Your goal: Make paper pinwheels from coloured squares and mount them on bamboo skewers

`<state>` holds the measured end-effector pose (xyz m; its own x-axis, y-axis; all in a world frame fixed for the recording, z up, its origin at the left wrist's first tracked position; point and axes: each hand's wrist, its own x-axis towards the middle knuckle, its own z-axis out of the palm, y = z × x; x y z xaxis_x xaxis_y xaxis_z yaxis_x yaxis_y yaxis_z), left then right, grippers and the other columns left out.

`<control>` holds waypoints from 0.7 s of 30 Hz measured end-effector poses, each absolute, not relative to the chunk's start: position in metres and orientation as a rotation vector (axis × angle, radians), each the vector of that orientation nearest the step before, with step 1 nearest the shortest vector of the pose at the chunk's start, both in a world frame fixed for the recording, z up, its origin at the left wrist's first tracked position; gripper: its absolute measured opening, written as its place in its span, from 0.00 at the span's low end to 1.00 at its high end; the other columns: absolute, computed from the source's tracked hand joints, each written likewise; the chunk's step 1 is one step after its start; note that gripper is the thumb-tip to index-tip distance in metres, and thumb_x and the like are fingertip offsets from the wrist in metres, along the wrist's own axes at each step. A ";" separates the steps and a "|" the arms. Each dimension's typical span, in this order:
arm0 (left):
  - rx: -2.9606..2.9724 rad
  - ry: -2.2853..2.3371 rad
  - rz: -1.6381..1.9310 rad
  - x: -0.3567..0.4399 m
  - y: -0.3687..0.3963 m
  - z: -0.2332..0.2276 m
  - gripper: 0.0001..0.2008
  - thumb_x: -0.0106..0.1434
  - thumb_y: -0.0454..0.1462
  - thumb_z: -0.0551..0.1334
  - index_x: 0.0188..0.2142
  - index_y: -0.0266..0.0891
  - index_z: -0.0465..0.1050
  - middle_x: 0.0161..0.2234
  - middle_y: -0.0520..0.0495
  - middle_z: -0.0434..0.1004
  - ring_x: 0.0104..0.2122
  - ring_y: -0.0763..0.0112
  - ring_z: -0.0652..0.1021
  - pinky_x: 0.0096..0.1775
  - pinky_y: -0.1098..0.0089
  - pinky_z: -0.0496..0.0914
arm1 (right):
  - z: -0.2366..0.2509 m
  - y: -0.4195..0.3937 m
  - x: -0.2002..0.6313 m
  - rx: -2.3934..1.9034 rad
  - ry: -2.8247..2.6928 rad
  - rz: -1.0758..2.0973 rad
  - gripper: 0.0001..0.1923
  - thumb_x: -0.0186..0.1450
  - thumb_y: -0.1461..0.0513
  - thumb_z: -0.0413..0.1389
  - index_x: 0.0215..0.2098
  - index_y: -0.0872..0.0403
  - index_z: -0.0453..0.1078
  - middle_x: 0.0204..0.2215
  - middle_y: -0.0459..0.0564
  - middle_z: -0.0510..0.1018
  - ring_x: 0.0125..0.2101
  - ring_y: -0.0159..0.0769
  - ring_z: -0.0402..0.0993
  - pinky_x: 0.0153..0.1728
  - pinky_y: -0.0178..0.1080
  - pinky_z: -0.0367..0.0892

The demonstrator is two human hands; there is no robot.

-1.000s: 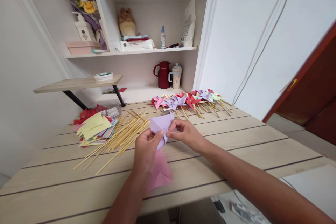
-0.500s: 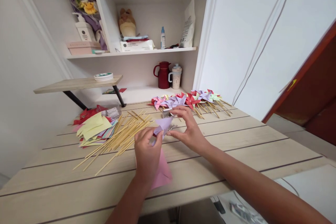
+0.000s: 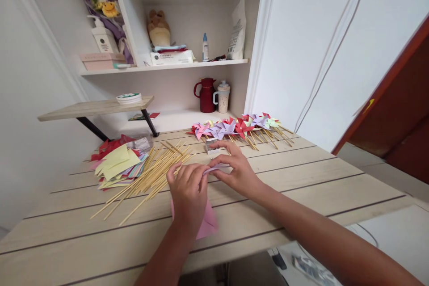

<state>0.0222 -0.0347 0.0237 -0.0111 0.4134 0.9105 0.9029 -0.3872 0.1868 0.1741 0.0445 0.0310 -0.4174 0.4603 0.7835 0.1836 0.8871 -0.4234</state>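
Observation:
Between my two hands is a piece of purple paper (image 3: 216,168), seen nearly edge-on. My left hand (image 3: 189,187) pinches its left side, with the fingertips partly hidden. On the other side, the thumb and fingers of my right hand (image 3: 236,167) close on the paper's right part. Below my left hand a pink paper sheet (image 3: 208,221) with crease lines lies on the table, partly covered by the wrist. Just beyond my right fingers stands a small clear box (image 3: 212,146).
Thin wooden sticks (image 3: 157,174) lie loosely at the left, beside a stack of coloured paper (image 3: 117,163). Finished paper pinwheels (image 3: 231,128) on sticks lie along the back. A small raised shelf (image 3: 97,108) stands at the back left. A red jug (image 3: 207,96) and a cup (image 3: 223,97) stand behind.
The purple paper has turned from an upright, visible face to nearly edge-on. My right fingers have come down and in, from apart to gripping the paper beside my left hand.

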 end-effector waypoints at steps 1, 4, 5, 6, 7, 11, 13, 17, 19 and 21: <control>-1.800 -1.355 -1.354 0.022 -0.035 0.023 0.07 0.65 0.28 0.62 0.36 0.42 0.76 0.34 0.51 0.84 0.34 0.66 0.81 0.54 0.58 0.59 | 0.031 0.045 0.174 -0.472 -2.007 0.328 0.01 0.63 0.62 0.64 0.34 0.50 0.78 0.54 0.55 0.74 0.56 0.50 0.70 0.56 0.55 0.63; -1.802 -1.353 -1.307 0.022 -0.034 0.022 0.08 0.65 0.27 0.62 0.37 0.42 0.76 0.34 0.51 0.83 0.34 0.66 0.81 0.55 0.56 0.59 | 0.031 0.045 0.174 -0.470 -2.006 0.323 0.02 0.63 0.63 0.64 0.33 0.49 0.79 0.52 0.54 0.76 0.54 0.49 0.71 0.56 0.55 0.63; -1.804 -1.356 -1.313 0.022 -0.034 0.022 0.08 0.65 0.27 0.62 0.37 0.42 0.76 0.33 0.51 0.83 0.34 0.66 0.80 0.55 0.56 0.58 | 0.031 0.045 0.174 -0.467 -2.000 0.337 0.03 0.64 0.64 0.63 0.33 0.49 0.79 0.52 0.54 0.77 0.54 0.48 0.71 0.56 0.55 0.63; -1.805 -1.362 -1.330 0.022 -0.034 0.021 0.08 0.65 0.28 0.62 0.36 0.43 0.75 0.33 0.52 0.83 0.34 0.67 0.80 0.55 0.56 0.58 | 0.031 0.045 0.173 -0.465 -1.989 0.367 0.04 0.64 0.64 0.62 0.32 0.49 0.79 0.51 0.53 0.77 0.53 0.48 0.72 0.56 0.55 0.63; -1.803 -1.371 -1.359 0.023 -0.033 0.020 0.07 0.65 0.29 0.63 0.36 0.43 0.75 0.33 0.52 0.83 0.34 0.66 0.80 0.55 0.56 0.58 | 0.031 0.046 0.173 -0.469 -1.971 0.418 0.04 0.64 0.64 0.62 0.32 0.50 0.79 0.50 0.53 0.78 0.52 0.47 0.72 0.55 0.54 0.63; -1.717 -1.507 -1.632 0.025 -0.031 0.019 0.16 0.62 0.37 0.69 0.50 0.46 0.74 0.44 0.45 0.81 0.45 0.59 0.79 0.56 0.53 0.60 | 0.030 0.047 0.170 -0.569 -1.812 0.819 0.03 0.60 0.61 0.65 0.32 0.51 0.80 0.45 0.53 0.79 0.48 0.46 0.74 0.51 0.48 0.66; -1.652 -1.603 -1.863 0.025 -0.030 0.019 0.33 0.57 0.40 0.72 0.61 0.46 0.66 0.51 0.41 0.77 0.52 0.55 0.75 0.57 0.53 0.61 | 0.030 0.048 0.168 -0.640 -1.656 1.105 0.07 0.57 0.58 0.67 0.33 0.53 0.80 0.39 0.52 0.80 0.42 0.44 0.75 0.45 0.46 0.68; -1.604 -1.786 -2.333 0.025 -0.025 0.019 0.48 0.52 0.41 0.75 0.68 0.45 0.55 0.56 0.39 0.72 0.56 0.57 0.72 0.60 0.56 0.62 | 0.033 0.048 0.166 -0.709 -1.318 1.484 0.15 0.49 0.57 0.71 0.33 0.55 0.80 0.30 0.49 0.81 0.31 0.37 0.73 0.36 0.41 0.67; -1.641 -1.867 -2.556 0.024 -0.022 0.019 0.46 0.52 0.41 0.75 0.67 0.44 0.58 0.55 0.39 0.73 0.56 0.58 0.74 0.60 0.57 0.63 | 0.034 0.046 0.165 -0.702 -1.250 1.537 0.15 0.47 0.58 0.72 0.31 0.56 0.80 0.29 0.49 0.82 0.30 0.36 0.73 0.35 0.39 0.67; -1.705 -1.909 -2.769 0.025 -0.021 0.020 0.41 0.51 0.40 0.75 0.63 0.42 0.65 0.54 0.39 0.76 0.56 0.58 0.75 0.59 0.59 0.65 | 0.035 0.044 0.164 -0.676 -1.234 1.579 0.15 0.46 0.58 0.72 0.31 0.56 0.81 0.29 0.49 0.82 0.29 0.35 0.73 0.35 0.38 0.66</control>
